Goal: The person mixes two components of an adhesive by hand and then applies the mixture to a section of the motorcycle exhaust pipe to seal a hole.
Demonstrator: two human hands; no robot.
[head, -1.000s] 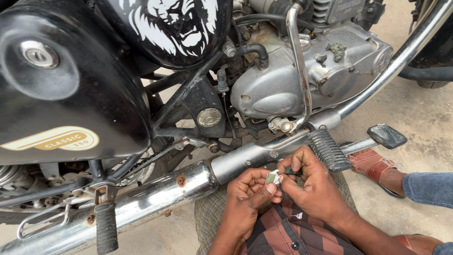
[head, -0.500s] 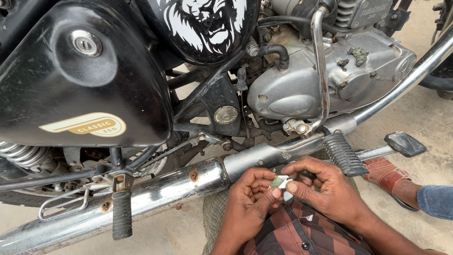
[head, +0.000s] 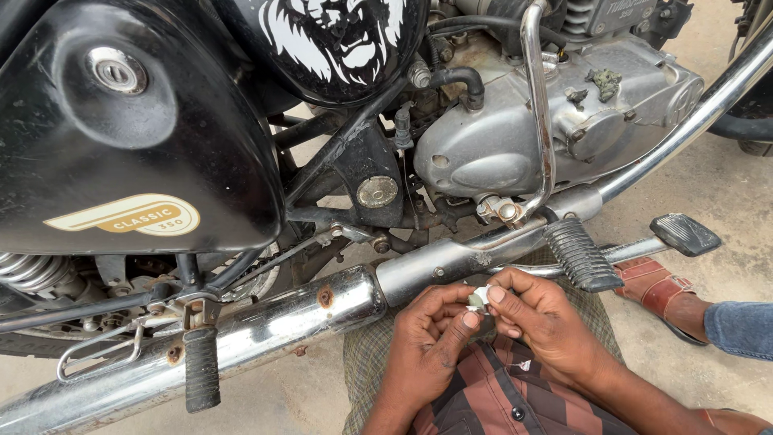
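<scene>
My left hand (head: 431,338) and my right hand (head: 541,322) meet just below the chrome exhaust pipe (head: 322,302) of a black motorcycle. Between the fingertips of both hands sits a small pale part (head: 477,299), whitish with a greenish end; both hands pinch it. Its exact kind is too small to tell. My striped shirt and checked cloth lie under the hands.
The ribbed rubber footrest (head: 580,254) and a flat brake pedal (head: 684,234) jut out right of my hands. The silver engine case (head: 547,133) and kick lever (head: 538,105) sit above. A black side cover (head: 121,129) fills the left. Another person's sandalled foot (head: 660,290) rests at right.
The view has shifted, so the motorcycle appears further right and nearer. My hands stay together on the small part, fingers turning slightly.
</scene>
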